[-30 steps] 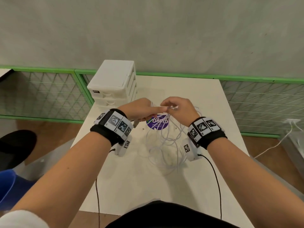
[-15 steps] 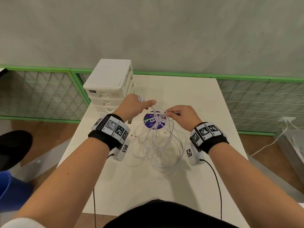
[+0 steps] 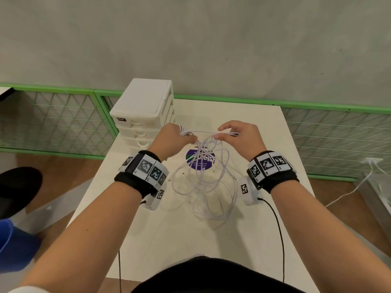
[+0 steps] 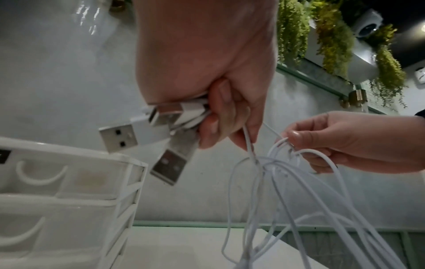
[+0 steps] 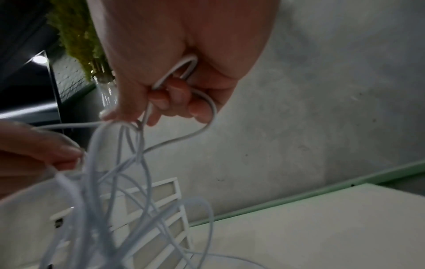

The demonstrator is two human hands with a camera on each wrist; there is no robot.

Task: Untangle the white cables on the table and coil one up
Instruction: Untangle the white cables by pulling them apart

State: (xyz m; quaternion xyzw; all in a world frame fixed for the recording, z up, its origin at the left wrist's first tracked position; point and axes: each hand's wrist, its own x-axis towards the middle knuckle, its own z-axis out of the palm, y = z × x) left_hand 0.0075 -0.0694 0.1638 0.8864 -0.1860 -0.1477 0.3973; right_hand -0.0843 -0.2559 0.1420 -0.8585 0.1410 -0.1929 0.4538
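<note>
A tangle of thin white cables point(image 3: 203, 182) hangs in loops from both raised hands down to the white table point(image 3: 254, 127). My left hand point(image 3: 175, 137) grips a bundle of the cables' USB plugs point(image 4: 147, 131), fingers curled round them, and its thumb pinches a strand. My right hand point(image 3: 234, 136) pinches a cable loop point(image 5: 184, 72) a little to the right of the left hand. In the left wrist view the right hand point(image 4: 326, 145) holds strands just above a knot point(image 4: 269, 163). The cables point(image 5: 115, 191) hang blurred below the right hand.
A white drawer unit point(image 3: 143, 115) stands at the table's back left, close to my left hand. A purple round sticker point(image 3: 200, 160) lies on the table under the cables. Green-framed mesh fencing point(image 3: 338, 132) runs behind. Black wrist-camera wires point(image 3: 277, 235) trail over the table's near edge.
Both hands have risen and moved apart, lifting the tangle so its loops hang longer above the table. The right hand has shifted right while still pinching a strand.
</note>
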